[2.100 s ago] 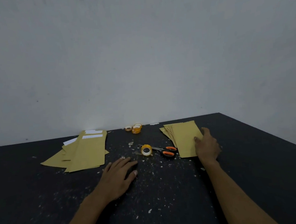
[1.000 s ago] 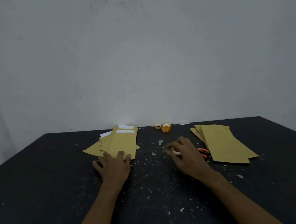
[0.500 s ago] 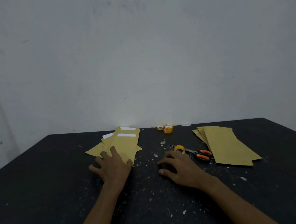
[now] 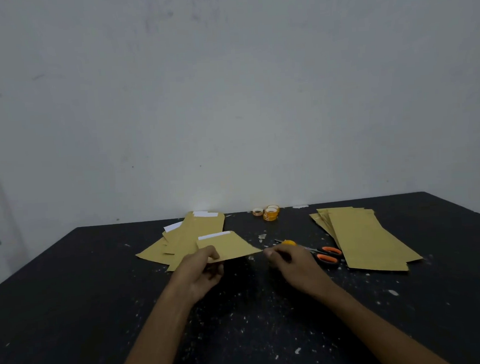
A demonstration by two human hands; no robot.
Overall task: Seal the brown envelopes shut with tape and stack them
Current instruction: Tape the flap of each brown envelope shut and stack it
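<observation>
My right grip (image 4: pixel 293 266) covered most of the tape roll (image 4: pixel 290 242) and the blades of the scissors (image 4: pixel 327 254). I could not tell if it touched the corner of the envelope (image 4: pixel 229 246). My left grip (image 4: pixel 202 272) had some fingers hidden under it. The bottom edge cut both forearms.

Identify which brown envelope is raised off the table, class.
The single envelope that the left hand grips, held above the table; all others lie flat in the left pile or the right stack.

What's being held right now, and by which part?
The left hand pinches a brown envelope by its near edge. The right hand is at its near right corner; grip unclear.
</observation>
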